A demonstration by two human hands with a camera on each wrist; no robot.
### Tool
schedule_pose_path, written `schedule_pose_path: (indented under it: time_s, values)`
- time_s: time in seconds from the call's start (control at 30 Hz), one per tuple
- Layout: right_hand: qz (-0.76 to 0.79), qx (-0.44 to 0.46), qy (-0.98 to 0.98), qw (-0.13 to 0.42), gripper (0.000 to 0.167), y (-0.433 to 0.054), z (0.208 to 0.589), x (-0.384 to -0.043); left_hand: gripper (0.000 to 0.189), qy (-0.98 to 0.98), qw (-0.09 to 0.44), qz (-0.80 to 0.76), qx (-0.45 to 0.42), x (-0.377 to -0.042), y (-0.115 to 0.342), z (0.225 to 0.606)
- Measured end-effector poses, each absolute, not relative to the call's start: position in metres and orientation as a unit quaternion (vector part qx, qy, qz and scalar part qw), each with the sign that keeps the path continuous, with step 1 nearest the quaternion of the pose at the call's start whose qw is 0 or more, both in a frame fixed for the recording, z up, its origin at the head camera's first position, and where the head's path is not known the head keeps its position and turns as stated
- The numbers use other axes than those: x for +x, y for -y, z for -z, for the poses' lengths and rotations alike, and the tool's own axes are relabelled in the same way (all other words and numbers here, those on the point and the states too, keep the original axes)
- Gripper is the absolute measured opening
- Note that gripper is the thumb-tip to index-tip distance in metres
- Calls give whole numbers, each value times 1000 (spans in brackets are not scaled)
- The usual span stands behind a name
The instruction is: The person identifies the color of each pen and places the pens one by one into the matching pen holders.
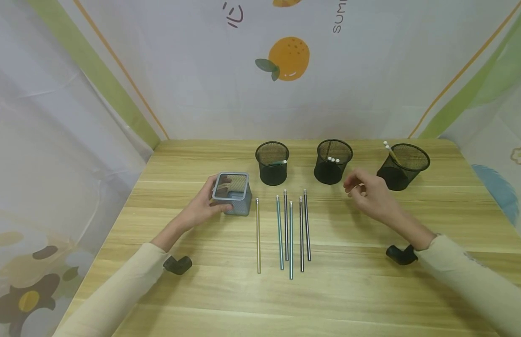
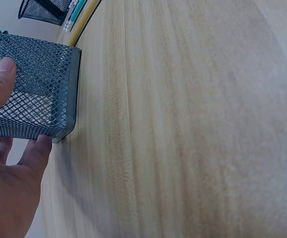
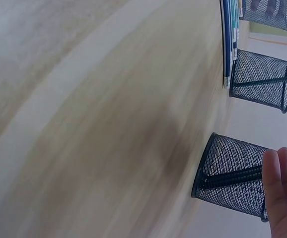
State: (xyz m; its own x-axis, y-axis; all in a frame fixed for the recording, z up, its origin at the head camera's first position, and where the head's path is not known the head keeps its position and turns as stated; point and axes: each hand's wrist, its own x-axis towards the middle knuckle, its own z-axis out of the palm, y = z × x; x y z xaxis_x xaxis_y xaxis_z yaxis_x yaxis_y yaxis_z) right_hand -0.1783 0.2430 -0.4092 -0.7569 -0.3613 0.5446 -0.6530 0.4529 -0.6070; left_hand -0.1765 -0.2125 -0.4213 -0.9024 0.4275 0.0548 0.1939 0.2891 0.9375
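Note:
My left hand (image 1: 201, 206) holds a grey square mesh pen holder (image 1: 239, 206), thumb on the near side and fingers round the left. In the left wrist view the thumb lies against the mesh of the holder (image 2: 39, 94). My right hand (image 1: 372, 194) is above the table, nothing in it, just right of the middle black round mesh pen cup (image 1: 328, 173). Its fingers (image 3: 277, 183) look loosely bent. Between the hands lie several pencils: a yellow pencil (image 1: 258, 238), two teal ones (image 1: 291, 243) and three dark ones (image 1: 301, 238), eraser ends away from me.
At the back, the left black mesh cup (image 1: 273, 175) has a green pencil inside. White eraser ends show in the middle cup. The right cup (image 1: 395, 180) contains yellowish pencils. Black corner-shaped pieces (image 1: 177, 265) lie by each forearm. A printed curtain (image 1: 227, 107) hangs behind the table.

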Motion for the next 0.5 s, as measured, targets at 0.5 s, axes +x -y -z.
schedule_pose_path:
  time_s: [0.5]
  values:
    - [-399,294,859,131,26,-236,414,-177,82,-797,101,-561,202,-176,213,421]
